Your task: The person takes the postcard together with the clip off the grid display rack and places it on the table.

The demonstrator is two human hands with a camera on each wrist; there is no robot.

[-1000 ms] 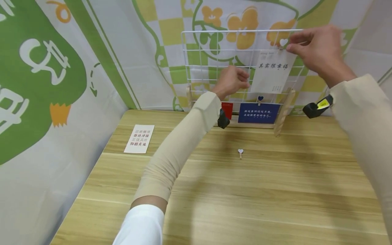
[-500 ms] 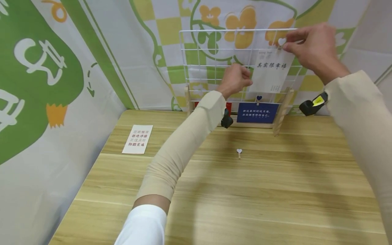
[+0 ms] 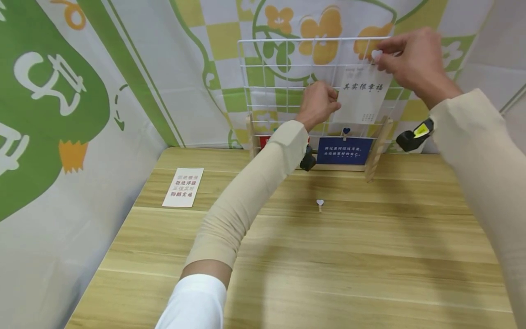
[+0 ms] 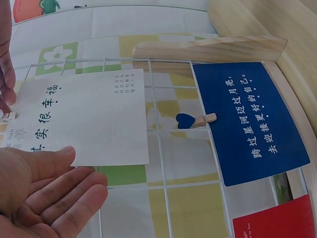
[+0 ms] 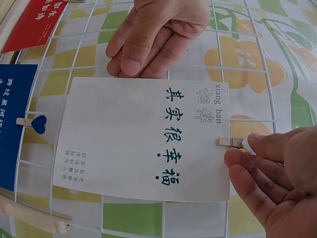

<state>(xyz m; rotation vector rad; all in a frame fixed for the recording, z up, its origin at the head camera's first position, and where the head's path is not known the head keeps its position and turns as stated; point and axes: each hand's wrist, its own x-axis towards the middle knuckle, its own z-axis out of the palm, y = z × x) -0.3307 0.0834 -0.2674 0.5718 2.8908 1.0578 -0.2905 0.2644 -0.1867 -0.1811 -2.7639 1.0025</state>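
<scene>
A white card (image 5: 119, 134) with dark lettering hangs on the white wire grid rack (image 3: 265, 65). My right hand (image 3: 419, 59) pinches a small wooden clothespin (image 5: 230, 142) with a white heart between thumb and fingers. The clothespin's jaws are over the card's top edge. My left hand (image 3: 318, 103) is beside the card's left edge, its thumb tip right at that edge and its fingers loosely bent. In the left wrist view, the left thumb overlaps the card. Lower on the rack, a blue card (image 4: 252, 124) hangs from a clothespin with a dark blue heart (image 4: 185, 121).
A red card (image 5: 34, 22) is low on the rack, partly behind my left arm in the head view. On the wooden table (image 3: 370, 246) lie a loose heart clothespin (image 3: 320, 205) and a white printed card (image 3: 182, 187). Patterned cloth (image 3: 223, 41) hangs behind.
My left hand has moved right, up to the white card's left edge. The right hand keeps its pinch on the clothespin at the card's top. The head view has shifted slightly.
</scene>
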